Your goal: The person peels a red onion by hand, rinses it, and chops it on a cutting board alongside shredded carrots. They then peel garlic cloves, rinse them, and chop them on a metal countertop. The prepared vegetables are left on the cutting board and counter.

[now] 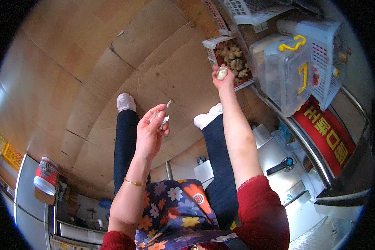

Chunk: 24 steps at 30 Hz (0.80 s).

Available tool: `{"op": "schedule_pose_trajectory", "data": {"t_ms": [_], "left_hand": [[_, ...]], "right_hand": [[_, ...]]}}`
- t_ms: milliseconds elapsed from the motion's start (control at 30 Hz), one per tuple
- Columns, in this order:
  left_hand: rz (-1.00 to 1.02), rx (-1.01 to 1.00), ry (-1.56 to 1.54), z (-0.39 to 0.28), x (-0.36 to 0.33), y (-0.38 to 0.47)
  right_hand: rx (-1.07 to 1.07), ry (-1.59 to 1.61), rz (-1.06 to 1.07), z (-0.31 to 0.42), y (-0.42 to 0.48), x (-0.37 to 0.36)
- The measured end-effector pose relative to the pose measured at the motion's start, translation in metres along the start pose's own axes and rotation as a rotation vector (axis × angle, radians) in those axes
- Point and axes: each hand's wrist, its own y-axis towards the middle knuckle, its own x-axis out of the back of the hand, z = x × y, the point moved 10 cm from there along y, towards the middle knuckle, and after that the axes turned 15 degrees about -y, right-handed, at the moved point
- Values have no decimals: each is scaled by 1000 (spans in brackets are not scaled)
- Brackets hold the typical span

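Note:
My left hand [153, 131] pinches thin white papery scraps, which look like garlic skin [166, 119]. A smaller white flake [169, 103] shows just beyond its fingertips; whether it touches them I cannot tell. Stretched farther out, my right hand [224, 80] has its fingers curled around a pale, rounded piece that looks like garlic [221, 73]. That hand is over the near side of a white plastic basket [210, 43] and covers part of it. Knobbly brown ginger roots [232, 54] fill the basket.
Flattened cardboard [156, 75] covers the floor under my shoes. Right of the ginger stand a clear lidded box [278, 75] with yellow handles and a pale blue basket [326, 62]. A metal rail [312, 150] curves below them. At left, a red-and-white tub [47, 173] sits near a cabinet.

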Motion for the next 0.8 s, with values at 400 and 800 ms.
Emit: {"op": "schedule_pose_trajectory", "data": {"t_ms": [400, 800], "left_hand": [[-19, -139, 161, -77, 22, -139], [-180, -525, 432, -370, 129, -313]], "right_hand": [[-37, -616, 47, 26, -317, 187], [-179, -470, -244, -63, -511, 288]]}}
